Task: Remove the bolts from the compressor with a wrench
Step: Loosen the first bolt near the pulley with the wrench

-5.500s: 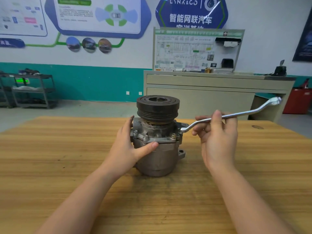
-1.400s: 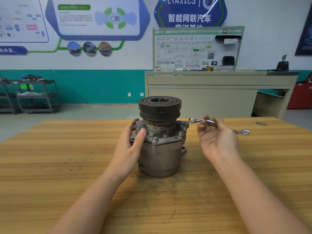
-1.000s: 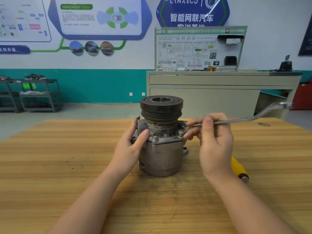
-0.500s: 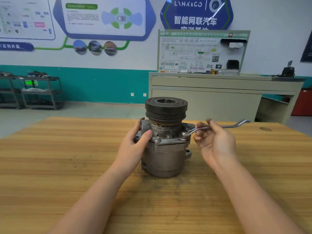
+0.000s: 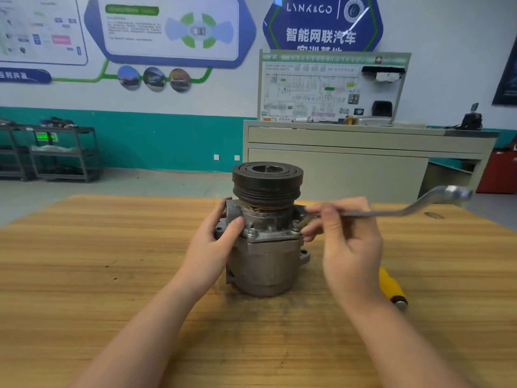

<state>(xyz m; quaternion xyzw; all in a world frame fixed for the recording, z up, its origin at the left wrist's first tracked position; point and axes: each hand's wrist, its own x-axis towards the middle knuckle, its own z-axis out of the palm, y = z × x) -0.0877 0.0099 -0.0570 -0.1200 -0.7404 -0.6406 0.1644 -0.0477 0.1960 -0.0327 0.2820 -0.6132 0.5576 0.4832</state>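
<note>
Left fingers (image 5: 223,212): curled round the compressor's (image 5: 265,247) left flange; the thumb is laid on the front of the flange, near a front bolt (image 5: 251,232).
Right fingers (image 5: 330,217): closed round the wrench (image 5: 391,212) shank, which is pinched close to the compressor's right side.
Left hand (image 5: 211,247): pressed against the compressor's left side, forearm stretched back toward the viewer.
Right hand (image 5: 349,247): held just right of the compressor, back of the hand turned to the viewer.
Compressor: stood upright on the surface (image 5: 84,275), pulley (image 5: 267,183) uppermost, between the two hands.
Wrench: near end set at the compressor's right flange corner, where a bolt head (image 5: 296,228) is partly seen; whether the ring sits fully on it cannot be told. The shank is run out to the right of the compressor and the far end is cranked upward, clear of the surface.
Yellow handle (image 5: 391,288): laid on the surface to the right of the compressor, partly hidden behind the right wrist.
Cabinet (image 5: 363,163): placed behind the compressor, beyond the surface.
</note>
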